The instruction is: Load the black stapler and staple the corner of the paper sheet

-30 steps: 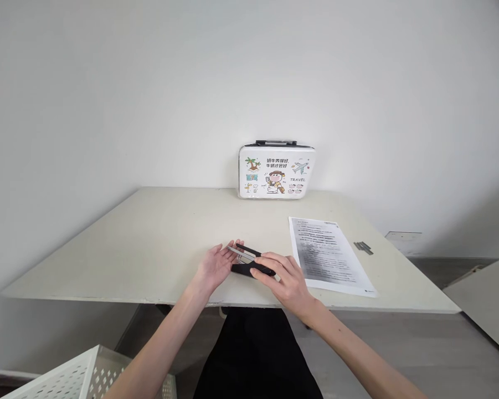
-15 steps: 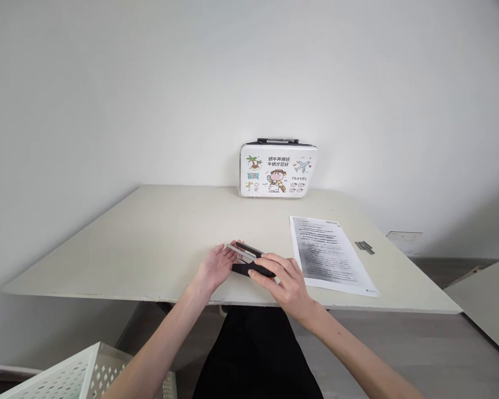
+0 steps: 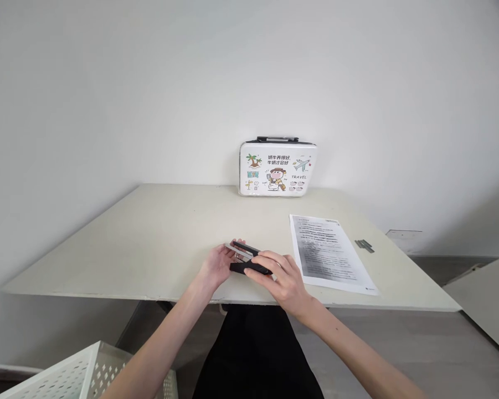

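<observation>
Near the table's (image 3: 170, 233) front edge, right hand (image 3: 288, 282) pinches a splayed-open stapler (image 3: 238, 267); left hand (image 3: 216, 266), fingers loosely curled, perhaps touches it. Next move calls for steadiness.

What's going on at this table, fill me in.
A person is handling a black stapler that is opened up. Of the two hands, the right hand grips it near one end, while the left hand is open beside the other; whether it touches is hard to tell. On the table, a printed sheet lies to the right, with staple strips beyond it. A white case stands upright by the wall.
</observation>
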Tool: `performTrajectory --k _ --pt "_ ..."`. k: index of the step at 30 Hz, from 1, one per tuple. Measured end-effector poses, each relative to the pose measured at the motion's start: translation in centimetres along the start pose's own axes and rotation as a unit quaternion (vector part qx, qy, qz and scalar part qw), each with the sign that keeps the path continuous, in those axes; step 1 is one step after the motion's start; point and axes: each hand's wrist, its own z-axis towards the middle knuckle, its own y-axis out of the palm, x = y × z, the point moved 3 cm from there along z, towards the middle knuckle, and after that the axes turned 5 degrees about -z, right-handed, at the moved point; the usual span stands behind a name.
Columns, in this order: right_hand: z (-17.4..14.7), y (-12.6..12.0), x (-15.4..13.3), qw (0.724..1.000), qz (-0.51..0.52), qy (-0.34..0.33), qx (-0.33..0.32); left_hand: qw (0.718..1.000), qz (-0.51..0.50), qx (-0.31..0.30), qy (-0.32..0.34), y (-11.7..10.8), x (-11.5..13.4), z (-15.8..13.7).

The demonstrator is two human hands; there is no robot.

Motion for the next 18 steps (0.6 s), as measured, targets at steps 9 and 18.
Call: performTrajectory --k 9,18 --pt "0.4 0.0 1.7 0.964 0.147 0.213 0.062 0.999 -0.038 0.027 0.025 0.8 -0.1 -1.0" --pt "-1.0 0.0 3.7 0.908 0.201 0.363 0.051 0.995 -0.006 0.047 0.084 0.2 0.4 -1.6"
